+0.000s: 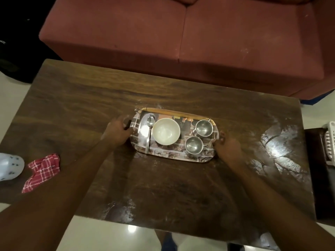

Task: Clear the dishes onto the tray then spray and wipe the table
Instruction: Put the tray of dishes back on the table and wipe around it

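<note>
Your two forearms fill the bottom of the view and reach out over the dark wooden table (90, 98). Your left hand (117, 132) is curled around the left end of the tray (174, 155), fingers wrapped over its rim, and your right hand (228, 145) sits against the right end; it looks closed on that rim too, though its fingertips are hidden, so you cannot be sure how firmly it holds. You have the tray near the middle of the table, a little toward the sofa (181, 33). On it lie a spoon (150, 130) at the left, a white bowl (166, 131) just beside it, and two steel cups (203, 128) (193, 145) at the right, near each other. No dish shows on the bare tabletop, so the clearing step looks finished. What remains, by the look of it, is moving the tray off, then spraying and wiping: pale smears and wet-looking patches show on the right side and near edge. Your red checked cloth (42, 171) waits at the left edge, with a white rounded object (10, 166) beside it that may be the sprayer; you cannot tell. No brand, label or readable writing appears; the tray's print is only a pattern.
</note>
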